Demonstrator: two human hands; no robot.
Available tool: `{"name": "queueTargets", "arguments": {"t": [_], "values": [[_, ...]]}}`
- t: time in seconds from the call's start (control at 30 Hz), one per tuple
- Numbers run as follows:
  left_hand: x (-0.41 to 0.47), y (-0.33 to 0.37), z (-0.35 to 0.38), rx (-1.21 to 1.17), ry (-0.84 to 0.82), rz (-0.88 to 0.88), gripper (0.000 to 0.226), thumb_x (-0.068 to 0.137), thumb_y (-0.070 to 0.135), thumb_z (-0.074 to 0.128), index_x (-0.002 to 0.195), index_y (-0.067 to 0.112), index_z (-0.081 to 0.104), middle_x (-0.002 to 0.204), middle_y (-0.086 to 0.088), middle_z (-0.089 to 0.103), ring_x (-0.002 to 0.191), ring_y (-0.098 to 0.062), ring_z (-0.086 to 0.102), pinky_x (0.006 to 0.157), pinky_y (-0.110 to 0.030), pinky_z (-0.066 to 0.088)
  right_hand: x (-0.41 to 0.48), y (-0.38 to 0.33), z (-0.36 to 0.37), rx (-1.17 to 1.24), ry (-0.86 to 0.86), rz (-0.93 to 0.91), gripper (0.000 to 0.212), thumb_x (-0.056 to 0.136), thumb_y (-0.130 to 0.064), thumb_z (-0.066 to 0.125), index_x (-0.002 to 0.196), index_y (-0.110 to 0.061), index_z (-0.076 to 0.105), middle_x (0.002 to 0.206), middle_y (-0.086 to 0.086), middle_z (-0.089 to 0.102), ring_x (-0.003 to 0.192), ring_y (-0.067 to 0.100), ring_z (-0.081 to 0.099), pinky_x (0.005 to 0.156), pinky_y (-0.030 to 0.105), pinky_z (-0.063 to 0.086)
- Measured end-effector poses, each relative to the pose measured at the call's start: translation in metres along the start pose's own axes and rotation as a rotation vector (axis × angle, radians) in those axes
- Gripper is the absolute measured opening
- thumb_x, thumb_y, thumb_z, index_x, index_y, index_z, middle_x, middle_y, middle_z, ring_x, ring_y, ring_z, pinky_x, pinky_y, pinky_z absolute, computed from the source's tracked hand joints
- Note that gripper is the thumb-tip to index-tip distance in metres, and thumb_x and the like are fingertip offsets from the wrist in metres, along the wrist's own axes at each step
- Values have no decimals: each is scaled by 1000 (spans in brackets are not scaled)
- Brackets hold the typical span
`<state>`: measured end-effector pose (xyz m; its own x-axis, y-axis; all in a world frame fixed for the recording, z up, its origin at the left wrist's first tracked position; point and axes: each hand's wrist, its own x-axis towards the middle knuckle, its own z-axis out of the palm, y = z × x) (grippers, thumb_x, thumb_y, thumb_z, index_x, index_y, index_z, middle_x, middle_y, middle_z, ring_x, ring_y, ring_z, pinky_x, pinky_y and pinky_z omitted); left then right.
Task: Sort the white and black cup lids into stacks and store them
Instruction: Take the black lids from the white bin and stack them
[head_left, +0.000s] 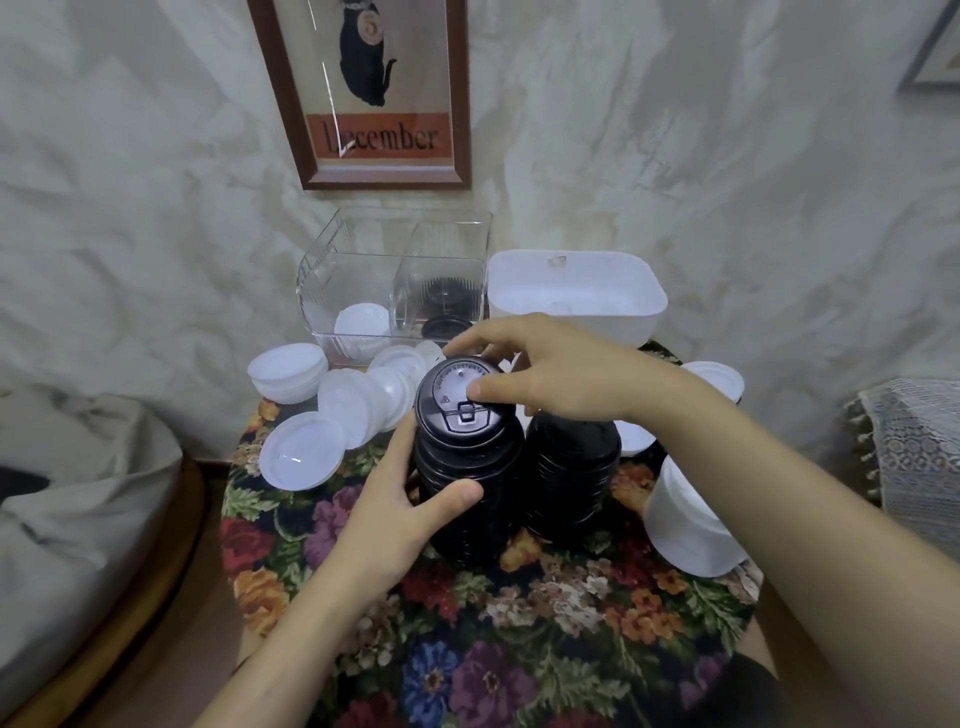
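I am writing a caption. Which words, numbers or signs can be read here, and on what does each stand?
"December": on the orange band of the brown-framed cat poster on the wall.
Round mark at the cat's neck: too blurred to read.
Raised lettering and a triangle sign on the top round black plastic lid: too small to read.

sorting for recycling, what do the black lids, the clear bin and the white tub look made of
Black lids: probably thin moulded plastic, semi-gloss; embossed marks and highlights on the top one.
Clear bin: rigid transparent plastic, glossy; see-through ribbed walls.
White tub: seemingly matte, slightly translucent plastic; soft even glow, rounded corners.
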<state>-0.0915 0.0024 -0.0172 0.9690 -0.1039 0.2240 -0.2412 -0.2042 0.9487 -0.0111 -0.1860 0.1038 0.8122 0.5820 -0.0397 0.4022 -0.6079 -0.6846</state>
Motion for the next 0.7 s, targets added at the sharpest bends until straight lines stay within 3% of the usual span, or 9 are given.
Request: {"name": "queueTargets", "arguments": {"t": [0.1, 0.27, 0.4, 0.47, 0.53, 0.7], "values": [[0, 0, 0, -3, -10, 1, 83, 75, 60, 73, 148, 49, 37, 141, 41, 51, 133, 14, 47, 98, -1, 37, -2, 3, 6, -94, -8, -4, 39, 98, -38, 66, 136, -41, 60, 125, -11, 59, 78, -19, 54, 74, 9, 36], [-1, 0, -1, -4, -2, -10, 79, 74, 62, 74, 144, 56, 37, 140, 42, 51, 131, 15, 48, 97, -1, 38, -6, 6, 4, -51, -1, -53, 37, 100, -32, 65, 135, -44, 62, 130, -12, 63, 93, 4, 65, 85, 18, 46], [-1, -1, -2, -7, 5, -20, 81, 69, 72, 77, 140, 64, 39, 138, 43, 51, 130, 16, 48, 95, -1, 39, -18, 13, -12, 115, 108, -39, 30, 101, -11, 63, 120, -33, 71, 104, -13, 67, 75, -7, 63, 69, 11, 49], [-1, -2, -1, -18, 5, -19, 85, 69, 68, 77, 144, 57, 38, 137, 44, 51, 130, 17, 47, 95, 0, 38, -29, 24, -22, 184, 155, 24, 31, 101, -9, 62, 119, -33, 71, 110, -10, 68, 80, 2, 67, 70, 21, 57], [-1, -3, -1, -20, 8, -16, 91, 66, 77, 77, 145, 54, 38, 139, 42, 52, 131, 16, 48, 96, -1, 38, -40, 36, -29, 190, 145, 102, 31, 102, -9, 61, 117, -34, 71, 114, -6, 70, 92, 13, 71, 71, 23, 59], [-1, -5, 0, -9, 18, -18, 99, 61, 88, 72, 147, 53, 38, 142, 36, 53, 135, 10, 48, 104, -12, 39, -52, 55, -28, 42, 94, 181, 29, 102, -19, 62, 117, -43, 68, 116, -15, 69, 99, 5, 67, 80, 23, 55]]}}
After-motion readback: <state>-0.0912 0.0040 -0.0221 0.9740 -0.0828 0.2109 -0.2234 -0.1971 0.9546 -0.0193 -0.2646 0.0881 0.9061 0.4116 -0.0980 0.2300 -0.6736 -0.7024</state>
